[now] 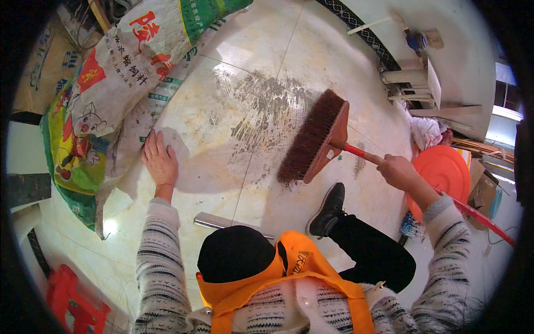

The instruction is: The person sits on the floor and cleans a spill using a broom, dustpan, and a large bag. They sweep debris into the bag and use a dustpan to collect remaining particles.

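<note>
My right hand (398, 174) grips the red handle of a broom (318, 135) low down, near its head. The broom's dark bristles rest on the pale tiled floor, beside a patch of dark scuffs and dirt (271, 108). My left hand (160, 160) lies flat with its fingertips at the edge of a large woven plastic feed sack (112, 83), printed with a cartoon pig and writing. Whether those fingers pinch the sack's edge is not clear. A crouching lap in dark trousers and an orange apron (238, 288) is below.
A shiny metal strip (229, 225) lies on the floor before my knees. At the right are a round red lid (442, 179), cardboard boxes (482, 190) and a plastic bag (426, 131). A red stool (75, 300) stands at the lower left, a cardboard box (46, 71) behind the sack.
</note>
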`<state>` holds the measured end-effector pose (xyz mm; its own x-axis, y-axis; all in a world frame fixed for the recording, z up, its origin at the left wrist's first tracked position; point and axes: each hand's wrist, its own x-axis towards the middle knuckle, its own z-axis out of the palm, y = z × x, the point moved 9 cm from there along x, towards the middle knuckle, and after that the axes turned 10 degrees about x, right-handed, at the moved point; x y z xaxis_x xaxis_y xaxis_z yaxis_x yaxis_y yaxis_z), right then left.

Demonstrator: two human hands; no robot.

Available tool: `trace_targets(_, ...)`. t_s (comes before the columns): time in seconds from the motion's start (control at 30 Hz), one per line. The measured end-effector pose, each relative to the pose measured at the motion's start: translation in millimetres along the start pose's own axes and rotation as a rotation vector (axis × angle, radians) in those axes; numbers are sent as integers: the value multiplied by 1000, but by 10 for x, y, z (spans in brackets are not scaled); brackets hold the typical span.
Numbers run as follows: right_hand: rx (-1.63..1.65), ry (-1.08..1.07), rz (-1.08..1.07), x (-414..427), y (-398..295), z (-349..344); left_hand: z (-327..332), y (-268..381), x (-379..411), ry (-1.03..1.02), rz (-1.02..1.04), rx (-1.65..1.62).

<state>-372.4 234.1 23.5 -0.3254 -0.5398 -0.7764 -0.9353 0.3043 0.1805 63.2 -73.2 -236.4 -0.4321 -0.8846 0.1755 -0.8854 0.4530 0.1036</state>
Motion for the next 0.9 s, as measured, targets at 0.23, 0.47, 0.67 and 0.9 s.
trace_targets(0.23,309,208,-100,282,-341,-429,27,-63,5,-18,-10,17)
trace_targets(0.47,547,360,-216,1185,-987,-364,35,46,29,-16,3,0)
trace_targets(0.67,545,-5,-2,221,-865,684,41,-56,4,-28,-21,16)
trace_targets(0.9,658,-55,118,-491,-545,664,71,-35,-3,-49,-15,8)
